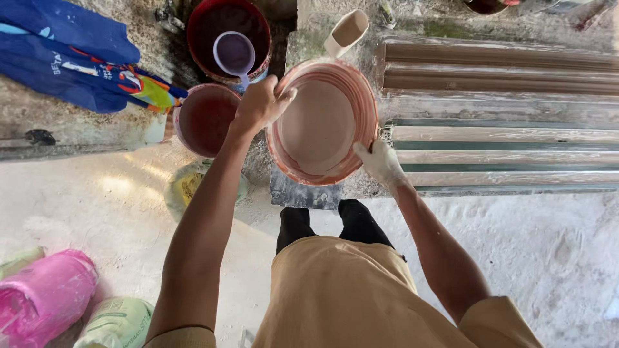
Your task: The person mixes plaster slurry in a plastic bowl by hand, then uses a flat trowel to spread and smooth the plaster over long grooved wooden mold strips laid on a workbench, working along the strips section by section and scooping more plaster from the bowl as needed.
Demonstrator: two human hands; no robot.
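A wide reddish basin (369,106) holding pale, creamy liquid sits at the middle of the view on a rough ledge. My left hand (260,103) grips its left rim. My right hand (380,161), coated in white paste, grips the lower right rim. Both hands are on the basin, which looks slightly tilted toward me.
Left of the basin stand a dark red bucket (205,119) and a larger red bucket (200,19) with a pale scoop (235,53) in it. A white cup (346,31) lies behind. Long moulded strips (503,71) run to the right. Blue cloth (71,51), a pink bag (42,293) and sacks lie left.
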